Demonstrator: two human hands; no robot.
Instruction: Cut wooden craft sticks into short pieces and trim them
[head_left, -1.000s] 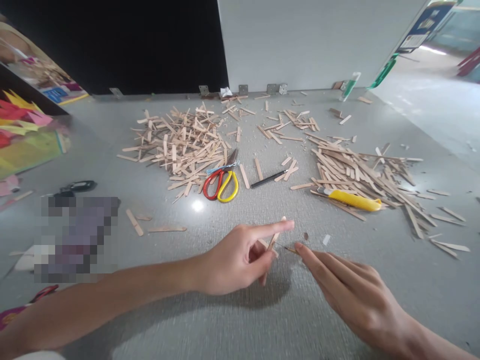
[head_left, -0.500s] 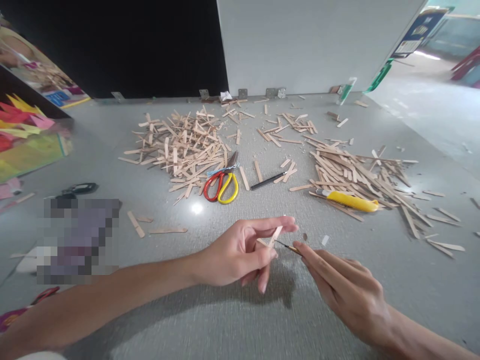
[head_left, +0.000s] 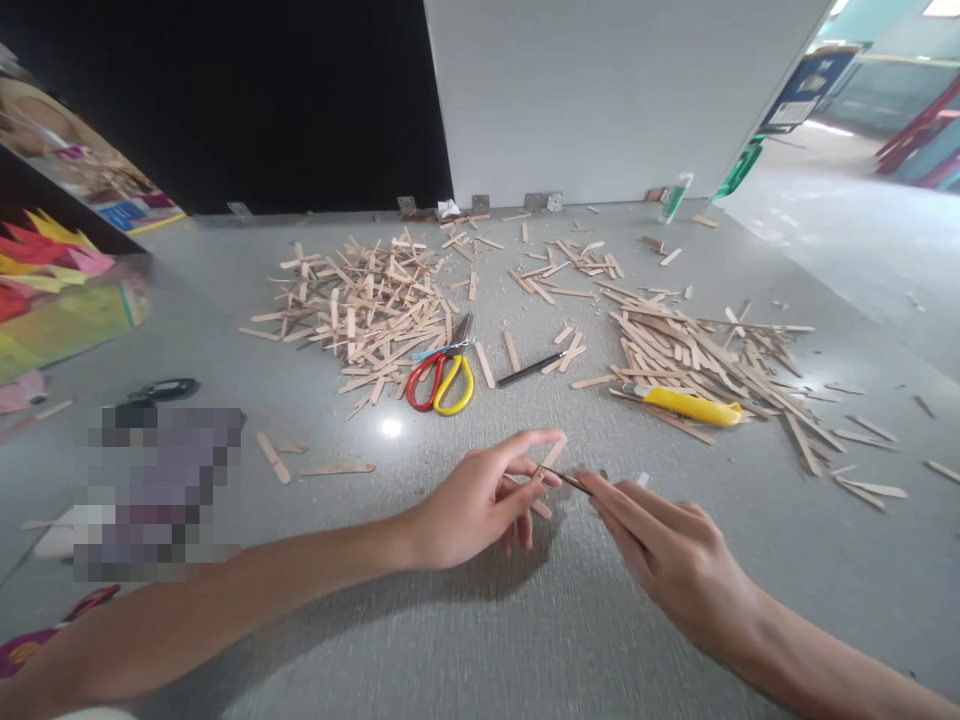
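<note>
My left hand pinches small wooden craft sticks that cross each other, its index finger stretched along one of them. Between the fingers of my right hand is a thin, dark tool with a fine tip, like a slim paintbrush. Its tip meets the sticks near my left fingertips; whether it touches them I cannot tell. Both hands are just above the grey table. Beyond them lie scissors with one red and one yellow handle, and a black pen-like stick.
A heap of short craft sticks lies at the back left, and longer ones at the right under a yellow utility knife. A black and white panel stands behind. Left are a blurred-out object and a paper-decorated box.
The tool's tip has moved left onto the crossing of the sticks. My left hand has turned the sticks slightly, and the right hand has moved a little left. The view has shifted slightly.
</note>
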